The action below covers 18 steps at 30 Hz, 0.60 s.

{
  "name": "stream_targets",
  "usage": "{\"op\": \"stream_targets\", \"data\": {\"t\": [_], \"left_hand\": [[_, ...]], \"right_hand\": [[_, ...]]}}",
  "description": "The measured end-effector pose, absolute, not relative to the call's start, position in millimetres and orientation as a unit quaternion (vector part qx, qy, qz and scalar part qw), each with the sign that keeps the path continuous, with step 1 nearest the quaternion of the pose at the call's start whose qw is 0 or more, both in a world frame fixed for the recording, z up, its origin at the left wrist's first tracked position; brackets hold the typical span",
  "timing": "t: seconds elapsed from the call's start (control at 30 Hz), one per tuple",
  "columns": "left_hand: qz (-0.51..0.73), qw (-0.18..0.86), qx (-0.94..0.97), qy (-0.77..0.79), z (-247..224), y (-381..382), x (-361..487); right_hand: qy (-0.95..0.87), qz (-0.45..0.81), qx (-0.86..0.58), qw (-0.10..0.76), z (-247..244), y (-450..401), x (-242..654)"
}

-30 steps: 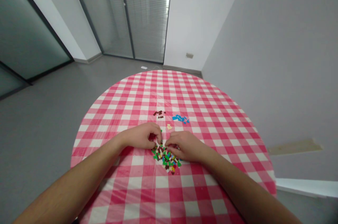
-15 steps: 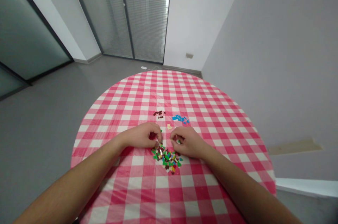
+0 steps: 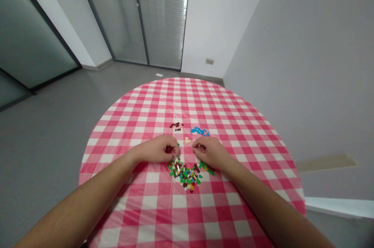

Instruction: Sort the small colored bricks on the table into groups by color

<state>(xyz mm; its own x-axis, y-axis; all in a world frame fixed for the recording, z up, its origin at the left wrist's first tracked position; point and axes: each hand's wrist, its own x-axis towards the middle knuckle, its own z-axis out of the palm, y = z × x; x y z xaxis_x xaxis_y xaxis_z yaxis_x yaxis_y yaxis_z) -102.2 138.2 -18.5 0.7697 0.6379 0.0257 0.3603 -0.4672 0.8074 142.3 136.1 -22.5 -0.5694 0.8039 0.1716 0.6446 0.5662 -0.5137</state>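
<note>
The right hand (image 3: 210, 152) has lifted back from the mixed pile of small plastic bricks (image 3: 184, 176), its fingers pinched narrowly on something too small to tell. The left hand (image 3: 156, 149) curls just above the pile, fingers closed around a dark red brick (image 3: 168, 149). Both are over the checked tablecloth (image 3: 204, 209).

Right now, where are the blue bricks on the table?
In the head view, the blue bricks lie just beyond the right hand, right of the dark red bricks.
</note>
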Motion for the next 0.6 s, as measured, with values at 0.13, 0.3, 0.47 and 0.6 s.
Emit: {"op": "stream_targets", "data": {"t": [0.13, 0.3, 0.47, 0.6], "left_hand": [[0.164, 0.423, 0.841, 0.294, -19.4, 138.7, -102.6], [0.158, 0.422, 0.842, 0.296, -18.6, 138.9, -102.3], [0.164, 0.425, 0.841, 0.292, -17.6, 138.9, -101.3], [0.16, 0.424, 0.84, 0.298, -17.2, 138.8, -102.1]], "right_hand": [[-0.875, 0.173, -0.415, 0.18, -26.8, 136.9, 142.8], [-0.885, 0.153, -0.415, 0.145, -26.5, 136.7, 139.1], [-0.914, 0.124, -0.361, 0.137, -25.7, 136.6, 139.0], [-0.905, 0.116, -0.372, 0.172, -23.8, 135.5, 142.0]]}}
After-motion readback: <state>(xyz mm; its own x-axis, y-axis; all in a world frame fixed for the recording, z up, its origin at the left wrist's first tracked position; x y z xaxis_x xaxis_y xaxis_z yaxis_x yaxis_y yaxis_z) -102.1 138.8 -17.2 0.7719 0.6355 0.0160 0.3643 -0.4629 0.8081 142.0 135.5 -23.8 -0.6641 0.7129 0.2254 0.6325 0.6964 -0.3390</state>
